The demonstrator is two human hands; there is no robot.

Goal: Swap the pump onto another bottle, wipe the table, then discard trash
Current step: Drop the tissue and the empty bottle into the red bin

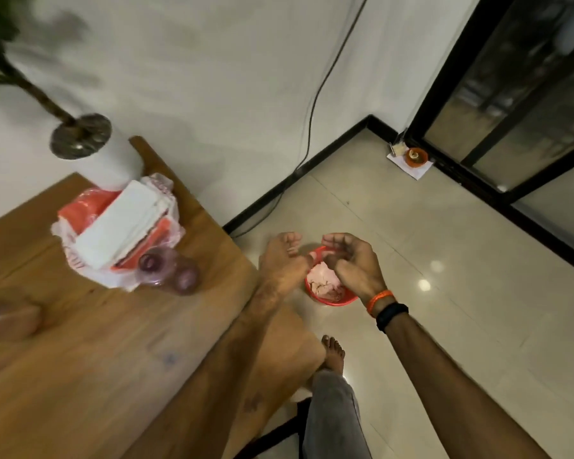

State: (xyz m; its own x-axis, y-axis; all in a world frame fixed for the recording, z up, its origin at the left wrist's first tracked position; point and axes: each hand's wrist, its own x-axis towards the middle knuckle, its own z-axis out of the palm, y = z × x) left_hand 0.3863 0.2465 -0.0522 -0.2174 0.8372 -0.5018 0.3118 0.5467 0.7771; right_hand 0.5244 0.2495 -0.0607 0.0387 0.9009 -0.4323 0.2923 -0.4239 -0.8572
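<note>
we see both hands over the red bin (pixel 325 298) on the floor at four o'clock of the counter (pixel 90 342): left hand (pixel 284 260) fingers loosely curled, right hand (pixel 352 260) likewise, holding nothing; crumpled tissue (pixel 322 283) lies inside.

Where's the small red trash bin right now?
In the head view, the small red plastic bin sits on the tiled floor just right of the wooden table edge, under both hands, with crumpled tissue inside.

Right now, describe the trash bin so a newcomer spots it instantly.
Start at the wooden table and go past its right edge to the tiled floor. The bin sits there under both hands, left hand and right hand. It's small, round, red, with crumpled tissue inside.
</note>
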